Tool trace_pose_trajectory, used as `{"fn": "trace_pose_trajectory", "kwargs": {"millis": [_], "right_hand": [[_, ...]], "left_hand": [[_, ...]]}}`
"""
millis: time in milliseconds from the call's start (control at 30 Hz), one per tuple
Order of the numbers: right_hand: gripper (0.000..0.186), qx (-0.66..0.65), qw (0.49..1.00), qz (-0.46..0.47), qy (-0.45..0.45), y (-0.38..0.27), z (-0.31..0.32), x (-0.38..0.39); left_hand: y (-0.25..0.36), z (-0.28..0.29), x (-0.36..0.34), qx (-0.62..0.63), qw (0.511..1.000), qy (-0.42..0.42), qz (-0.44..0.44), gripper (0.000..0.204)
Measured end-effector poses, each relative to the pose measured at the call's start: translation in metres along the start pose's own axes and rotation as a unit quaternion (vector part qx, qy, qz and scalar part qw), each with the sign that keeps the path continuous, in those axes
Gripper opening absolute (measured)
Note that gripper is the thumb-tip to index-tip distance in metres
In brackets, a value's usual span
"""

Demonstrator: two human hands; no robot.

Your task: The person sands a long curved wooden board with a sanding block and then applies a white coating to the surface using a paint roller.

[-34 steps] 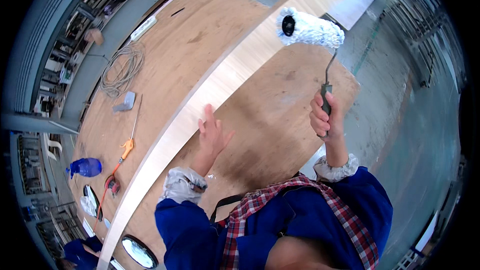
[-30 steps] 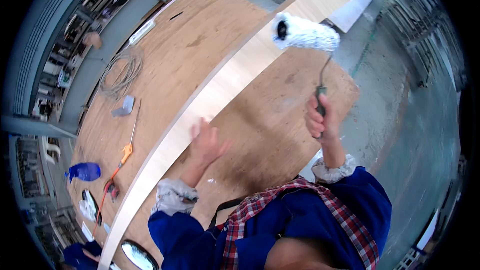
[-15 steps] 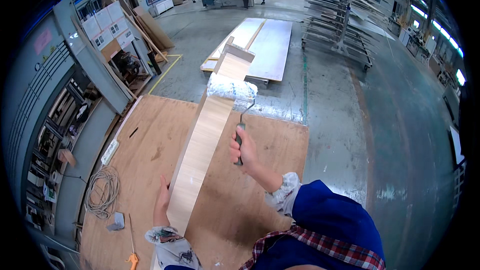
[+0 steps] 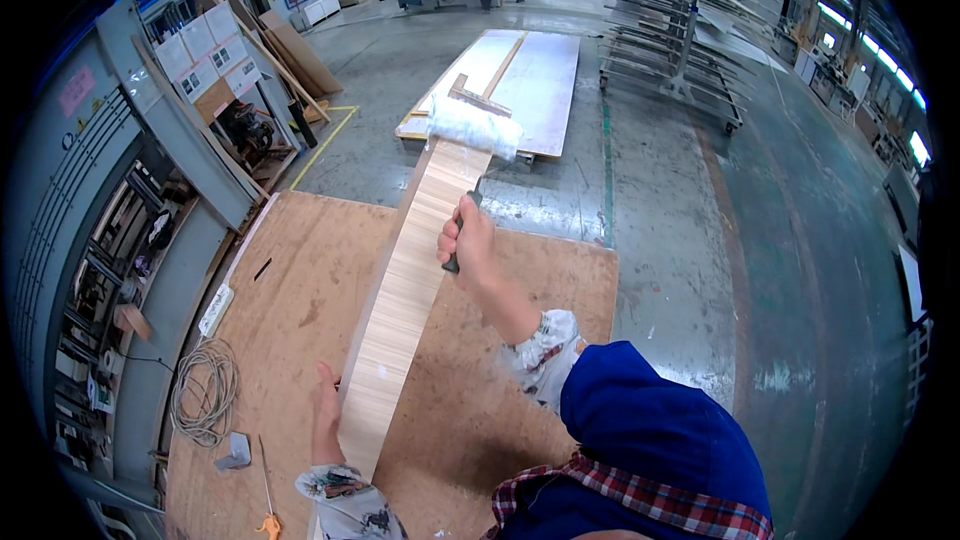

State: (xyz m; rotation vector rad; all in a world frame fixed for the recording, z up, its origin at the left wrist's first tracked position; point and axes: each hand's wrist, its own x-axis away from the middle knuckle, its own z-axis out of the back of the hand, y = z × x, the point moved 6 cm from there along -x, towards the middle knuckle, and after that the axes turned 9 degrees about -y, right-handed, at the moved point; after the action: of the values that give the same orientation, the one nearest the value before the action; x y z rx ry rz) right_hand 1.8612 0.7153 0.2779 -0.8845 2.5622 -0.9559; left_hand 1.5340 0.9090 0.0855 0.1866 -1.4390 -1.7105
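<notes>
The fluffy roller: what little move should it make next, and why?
Perhaps the right hand could pull the fluffy roller gently nearer along the pale board. That hand grips the roller, which is crosswise over the board near its far end; most of the board lies nearer, with the left hand at its left edge.

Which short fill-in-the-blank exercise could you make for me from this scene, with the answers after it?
1. The bare right hand holds the fluffy white roller by its dark ____ (handle/cover).
2. The bare left hand is at the ____ (left/right) edge of the long pale wooden board.
3. The roller is over the board's ____ (near/far) part.

Missing words: handle; left; far.
</notes>
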Motion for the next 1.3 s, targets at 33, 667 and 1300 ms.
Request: {"fn": "trace_pose_trajectory", "kwargs": {"millis": [33, 667, 1300], "right_hand": [[0.03, -0.016, 1.0, -0.016, 0.007, 0.01, 0.001, 0.007], [0.033, -0.047, 0.998, 0.032, 0.029, 0.012, -0.019, -0.013], [0.033, -0.036, 0.997, -0.064, -0.004, 0.035, 0.004, 0.043]], "left_hand": [[0.0, -0.002, 0.0, 0.009, 1.0, 0.004, 0.001, 0.085], [0.021, -0.003, 0.015, -0.032, 0.999, 0.019, -0.011, 0.082], [0.002, 0.007, -0.002, -0.047, 0.997, 0.045, -0.046, 0.071]]}}
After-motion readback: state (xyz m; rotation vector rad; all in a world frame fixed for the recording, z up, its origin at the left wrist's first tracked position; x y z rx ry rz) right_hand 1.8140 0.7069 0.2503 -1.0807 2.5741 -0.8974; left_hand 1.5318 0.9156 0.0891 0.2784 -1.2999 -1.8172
